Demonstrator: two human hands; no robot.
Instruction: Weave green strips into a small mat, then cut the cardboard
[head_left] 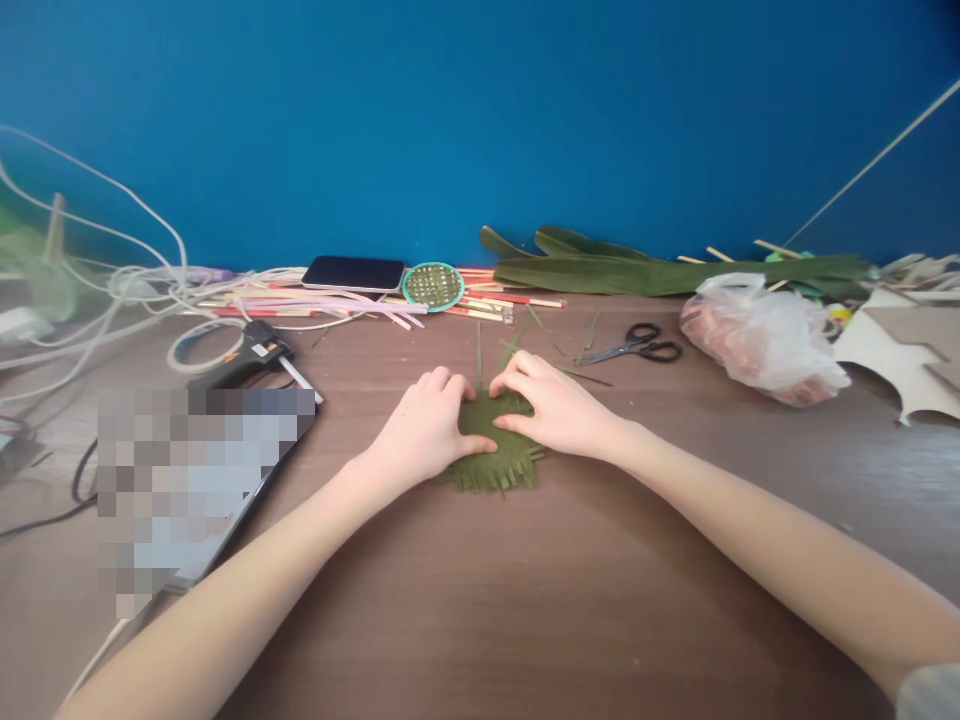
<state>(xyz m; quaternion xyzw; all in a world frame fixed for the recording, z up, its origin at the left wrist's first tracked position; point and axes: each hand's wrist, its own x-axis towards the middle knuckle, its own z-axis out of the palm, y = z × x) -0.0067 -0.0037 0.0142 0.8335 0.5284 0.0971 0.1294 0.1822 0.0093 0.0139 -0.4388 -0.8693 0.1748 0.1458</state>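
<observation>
A small green mat woven from leaf strips point(491, 468) lies on the brown table in front of me, its lower edge fringed with short strip ends. My left hand point(429, 428) grips its left side, thumb across the top face and fingers curled at the far edge. On the other side my right hand point(546, 402) has hold of the upper right part, thumb and forefinger bent toward each other. Long loose strips point(478, 350) stick out beyond the far edge, between and behind the hands. Both hands cover parts of the mat's sides.
Black-handled scissors point(637, 345) lie to the right, near a plastic bag point(761, 340). Long green leaves point(675, 276) rest along the blue wall. A round green-rimmed woven piece point(433, 287) and a phone point(352, 273) sit at the back. Left are a glue gun point(244, 358), tape roll point(202, 345) and blurred-out tablet point(202, 480).
</observation>
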